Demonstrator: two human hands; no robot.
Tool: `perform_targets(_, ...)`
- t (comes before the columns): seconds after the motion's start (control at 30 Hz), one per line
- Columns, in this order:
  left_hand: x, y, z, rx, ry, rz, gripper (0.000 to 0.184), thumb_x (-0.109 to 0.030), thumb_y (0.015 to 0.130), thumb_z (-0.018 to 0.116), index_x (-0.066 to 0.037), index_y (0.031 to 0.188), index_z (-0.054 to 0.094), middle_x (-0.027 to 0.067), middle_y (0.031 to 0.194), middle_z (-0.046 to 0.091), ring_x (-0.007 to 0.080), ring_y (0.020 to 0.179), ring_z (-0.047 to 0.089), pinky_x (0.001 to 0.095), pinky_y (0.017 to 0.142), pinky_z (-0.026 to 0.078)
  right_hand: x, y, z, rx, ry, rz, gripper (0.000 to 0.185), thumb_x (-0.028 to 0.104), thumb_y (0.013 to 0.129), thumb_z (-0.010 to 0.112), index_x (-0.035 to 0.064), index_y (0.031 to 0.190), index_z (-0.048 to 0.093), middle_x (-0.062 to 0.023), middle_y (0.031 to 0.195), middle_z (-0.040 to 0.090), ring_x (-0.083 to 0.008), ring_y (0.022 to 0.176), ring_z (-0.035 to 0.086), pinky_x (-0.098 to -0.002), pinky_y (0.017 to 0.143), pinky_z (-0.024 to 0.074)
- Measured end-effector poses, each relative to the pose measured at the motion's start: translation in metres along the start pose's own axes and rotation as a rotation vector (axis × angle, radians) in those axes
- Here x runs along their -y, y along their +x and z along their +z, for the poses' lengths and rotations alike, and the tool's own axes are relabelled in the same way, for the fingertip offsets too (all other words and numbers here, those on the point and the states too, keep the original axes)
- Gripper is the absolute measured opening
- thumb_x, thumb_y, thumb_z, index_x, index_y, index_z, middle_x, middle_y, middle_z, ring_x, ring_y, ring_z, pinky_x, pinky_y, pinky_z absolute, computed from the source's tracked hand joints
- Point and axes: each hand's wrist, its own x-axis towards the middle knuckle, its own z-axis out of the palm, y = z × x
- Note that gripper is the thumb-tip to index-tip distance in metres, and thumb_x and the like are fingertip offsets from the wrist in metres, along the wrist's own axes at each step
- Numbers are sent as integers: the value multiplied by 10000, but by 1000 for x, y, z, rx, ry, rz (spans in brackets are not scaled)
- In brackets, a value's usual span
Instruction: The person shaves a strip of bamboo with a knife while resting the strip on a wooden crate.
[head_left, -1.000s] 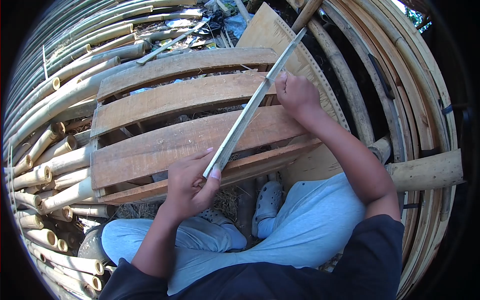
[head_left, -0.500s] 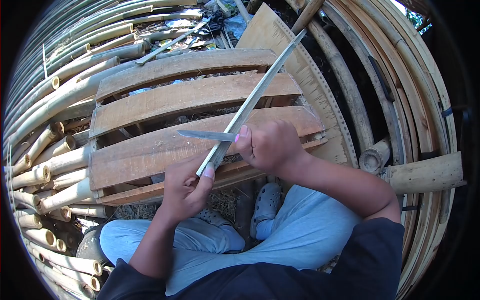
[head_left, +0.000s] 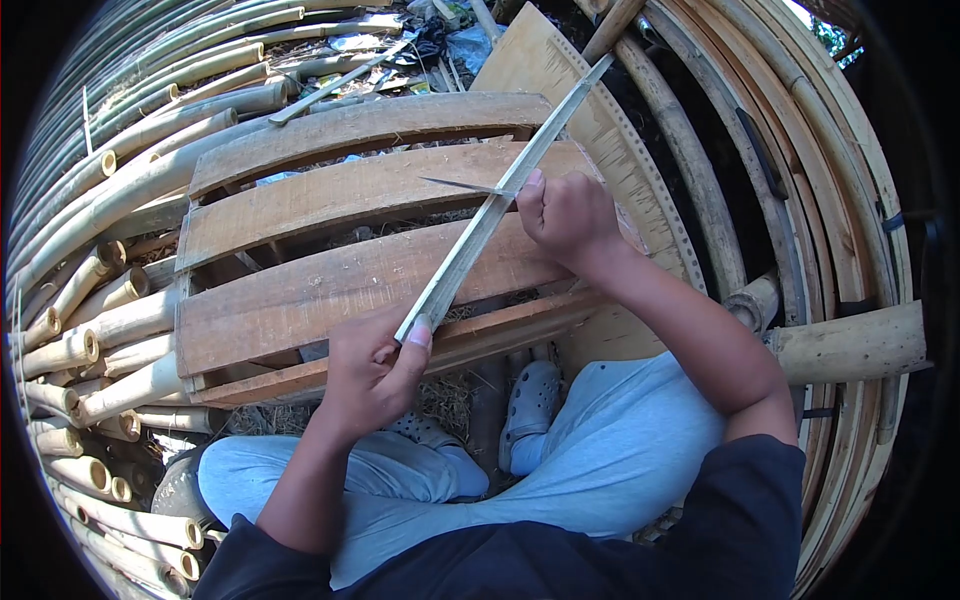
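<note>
My left hand (head_left: 375,365) is closed on the near end of a long split bamboo strip (head_left: 470,250), thumb on top. The strip slants up and away to the right, over a slatted wooden bench (head_left: 300,300). A fist is what my right hand (head_left: 570,215) makes around a knife, its handle hidden in the fingers. The thin knife blade (head_left: 460,185) points left and lies across the strip, about halfway along. Seen nearly edge-on, the blade touches or nearly touches the strip.
Bamboo poles (head_left: 130,210) are stacked along the left. A perforated wooden board (head_left: 610,140) leans behind the bench. Long wooden strips (head_left: 830,150) curve down the right side, near a thick bamboo piece (head_left: 850,343). Scraps and plastic litter (head_left: 380,75) lie at the back.
My right hand and the knife have moved up and away along the bamboo strip, and the blade has turned more edge-on. My left hand stays at the near end.
</note>
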Motion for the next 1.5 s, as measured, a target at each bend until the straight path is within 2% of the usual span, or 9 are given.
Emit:
perform_targets(0.2, 5, 3, 11, -166, -68, 106, 311, -133, 982, 500, 40, 1152, 694, -18, 627, 403, 78, 568, 345, 262, 523, 284, 32, -20, -14, 20, 208, -390, 406, 226, 947, 518, 39, 608, 640, -176, 490, 561, -363, 439, 600, -447, 460, 518)
perform_targets(0.33, 0, -1, 2, -12, -7, -24, 331, -138, 991, 496, 30, 1204, 687, -20, 636, 411, 77, 577, 353, 252, 539, 302, -30, 21, 0, -36, -183, 109, 453, 237, 946, 503, 56, 540, 591, -180, 481, 555, -367, 440, 602, -454, 463, 518)
perform_targets(0.53, 2, 4, 3, -35, 12, 63, 280, -117, 969, 537, 32, 1155, 684, 46, 642, 457, 139, 570, 423, 292, 546, 357, 29, -15, -16, 62, 161, -300, 483, 258, 982, 471, 38, 588, 646, -192, 514, 583, -366, 472, 626, -473, 472, 534)
perform_targets(0.77, 2, 2, 2, -26, 9, 24, 232, -88, 936, 577, 50, 1094, 674, 106, 654, 518, 213, 574, 495, 344, 549, 398, -16, 15, -7, 83, -96, 196, 463, 250, 969, 469, 26, 601, 639, -202, 526, 585, -387, 498, 630, -475, 507, 548)
perform_targets(0.87, 3, 2, 2, -19, 27, 62, 245, -88, 929, 584, 52, 1108, 675, 110, 659, 528, 220, 575, 502, 346, 550, 403, 36, -15, -16, 157, 137, -129, 499, 274, 986, 443, 18, 616, 659, -214, 527, 586, -395, 503, 633, -485, 501, 549)
perform_targets(1.1, 6, 3, 2, 11, 92, 122, 273, -86, 914, 598, 50, 1138, 677, 121, 692, 565, 235, 574, 524, 340, 553, 425, 1, 9, -6, 94, 67, 120, 499, 243, 981, 462, -1, 572, 615, -236, 523, 560, -415, 488, 594, -517, 527, 511)
perform_targets(1.27, 10, 3, 8, -49, 65, 167, 269, -86, 908, 606, 48, 1131, 678, 122, 678, 552, 227, 555, 514, 339, 535, 411, 34, -14, -25, 219, 113, -180, 520, 292, 981, 464, 18, 580, 650, -220, 541, 593, -396, 512, 637, -497, 532, 549)
perform_targets(1.37, 5, 3, 4, -9, 51, 81, 258, -83, 902, 609, 47, 1114, 680, 125, 679, 553, 229, 559, 524, 340, 537, 418, -21, 17, -2, 76, -91, 107, 518, 295, 983, 453, 17, 600, 662, -215, 534, 594, -395, 503, 636, -509, 548, 554)
perform_targets(1.5, 7, 3, 4, -18, 80, 109, 253, -82, 902, 606, 44, 1108, 680, 123, 680, 556, 234, 562, 534, 342, 540, 424, -7, 9, -9, 35, -117, 69, 536, 291, 986, 442, 18, 575, 652, -219, 524, 585, -397, 493, 630, -504, 522, 545)
